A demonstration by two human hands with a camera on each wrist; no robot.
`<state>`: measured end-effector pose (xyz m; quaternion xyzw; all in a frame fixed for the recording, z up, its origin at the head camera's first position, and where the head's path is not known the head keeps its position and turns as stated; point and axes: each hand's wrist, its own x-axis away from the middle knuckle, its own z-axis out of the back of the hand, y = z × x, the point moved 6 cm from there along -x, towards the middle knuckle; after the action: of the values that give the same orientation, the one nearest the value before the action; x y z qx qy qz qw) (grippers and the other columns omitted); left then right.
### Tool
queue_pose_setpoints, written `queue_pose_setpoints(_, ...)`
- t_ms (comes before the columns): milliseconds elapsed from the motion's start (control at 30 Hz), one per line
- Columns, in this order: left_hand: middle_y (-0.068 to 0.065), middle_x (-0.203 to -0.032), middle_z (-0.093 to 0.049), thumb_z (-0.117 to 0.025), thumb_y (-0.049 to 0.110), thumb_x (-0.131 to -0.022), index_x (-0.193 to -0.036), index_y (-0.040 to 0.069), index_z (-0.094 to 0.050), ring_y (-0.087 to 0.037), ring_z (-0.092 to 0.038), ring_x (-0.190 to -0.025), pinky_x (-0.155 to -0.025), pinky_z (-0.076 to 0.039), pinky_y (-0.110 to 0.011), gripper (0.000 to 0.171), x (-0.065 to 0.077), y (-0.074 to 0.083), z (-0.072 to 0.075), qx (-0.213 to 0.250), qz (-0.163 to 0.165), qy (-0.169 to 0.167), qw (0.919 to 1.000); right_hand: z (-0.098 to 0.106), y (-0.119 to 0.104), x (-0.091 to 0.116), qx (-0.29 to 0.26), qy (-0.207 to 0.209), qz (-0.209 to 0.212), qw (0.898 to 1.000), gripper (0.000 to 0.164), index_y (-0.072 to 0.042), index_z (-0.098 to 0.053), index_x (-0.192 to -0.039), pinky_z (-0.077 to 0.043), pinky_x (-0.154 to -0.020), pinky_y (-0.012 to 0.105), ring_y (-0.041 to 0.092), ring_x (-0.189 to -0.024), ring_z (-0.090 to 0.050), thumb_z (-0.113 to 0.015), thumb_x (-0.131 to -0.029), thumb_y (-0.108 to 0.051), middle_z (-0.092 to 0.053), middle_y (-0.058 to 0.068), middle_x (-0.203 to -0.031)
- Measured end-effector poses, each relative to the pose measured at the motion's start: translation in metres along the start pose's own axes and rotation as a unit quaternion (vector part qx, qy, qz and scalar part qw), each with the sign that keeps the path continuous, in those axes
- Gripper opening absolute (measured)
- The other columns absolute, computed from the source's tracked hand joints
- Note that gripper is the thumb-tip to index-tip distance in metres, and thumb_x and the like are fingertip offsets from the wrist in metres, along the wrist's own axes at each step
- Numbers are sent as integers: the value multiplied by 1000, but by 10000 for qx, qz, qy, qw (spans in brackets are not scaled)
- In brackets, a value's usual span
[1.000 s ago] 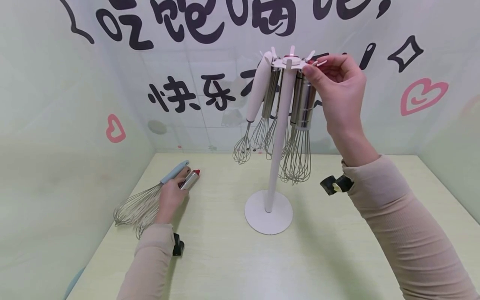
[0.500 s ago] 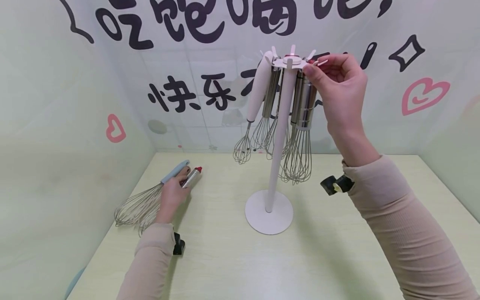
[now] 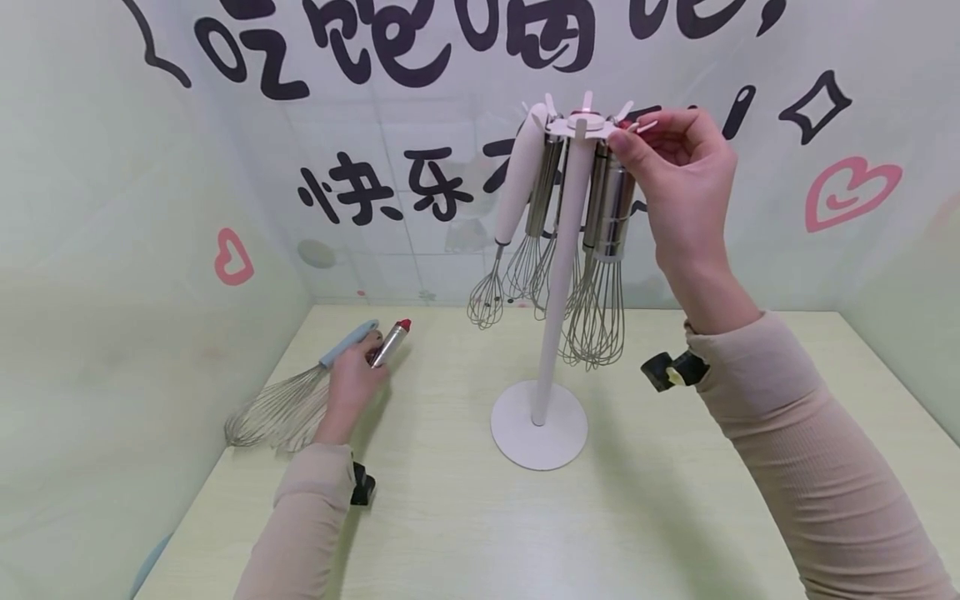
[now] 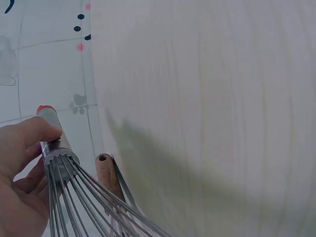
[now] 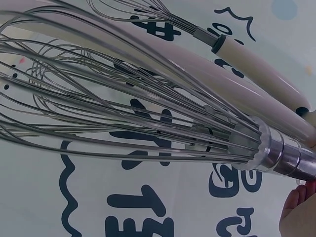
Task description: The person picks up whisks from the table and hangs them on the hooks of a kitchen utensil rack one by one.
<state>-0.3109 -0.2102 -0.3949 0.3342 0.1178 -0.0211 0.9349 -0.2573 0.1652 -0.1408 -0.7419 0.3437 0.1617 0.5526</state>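
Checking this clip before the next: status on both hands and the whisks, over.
Left hand grips red-tipped whisk; right hand pinches stand at the top. Other whisks hang there. Possible clutter: blue-handled whisk beside left hand.

Hanging whisk (image 5: 269, 150) cropped at right wrist view's left edge, wooden handle (image 4: 106, 172) partly hidden behind held whisk (image 4: 59, 154), head view's wall lettering (image 3: 408, 77) cut off above.
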Motion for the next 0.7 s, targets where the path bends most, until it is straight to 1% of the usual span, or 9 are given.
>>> queue_pose_setpoints(133, -29, -118, -62, -62, -6, -79, -125, -5, -56, -40, -64, -97, -79, -56, -47, 47, -1, 5, 1, 38, -29, 25, 10000, 0, 0, 0, -34, 24, -59, 10000, 20, -11, -64, -81, -49, -62, 16, 12, -71, -56, -81, -71, -5, -65, 2, -82)
queue_pose_setpoints(233, -29, -114, -64, -61, -4, -80, -123, -4, -58, -40, -64, -99, -79, -56, -47, 44, -1, 9, 2, 122, 23, 46, 9999, 0, 1, -1, -30, 28, -95, 9999, 20, -10, -64, -81, -49, -63, 16, 12, -71, -56, -80, -72, -4, -64, 2, -82)
queue_pose_setpoints(367, -30, -115, -63, -61, -2, -81, -126, -6, -56, -40, -63, -102, -81, -57, -46, 46, -3, 16, 0, 249, 140, 44, 9996, 0, 1, -1, 20, 4, -85, 10000, 20, -11, -63, -81, -49, -64, 17, 12, -72, -56, -79, -74, -2, -65, 2, -82)
queue_pose_setpoints(467, -30, -116, -63, -62, -1, -81, -128, -5, -55, -40, -64, -103, -80, -58, -45, 47, -4, 20, -1, 304, 167, 66, 9994, 0, 1, -1, 13, 5, -80, 10000, 20, -11, -63, -81, -50, -64, 17, 12, -71, -56, -79, -74, -2, -65, 1, -82)
queue_pose_setpoints(700, -28, -117, -63, -63, 2, -83, -129, -3, -55, -39, -64, -103, -79, -58, -44, 47, -5, 28, -2, 354, 182, 103, 9992, 1, 2, -3, -221, 113, -291, 9993, 24, -7, -62, -81, -51, -64, 16, 11, -69, -58, -81, -69, 1, -65, 1, -79)
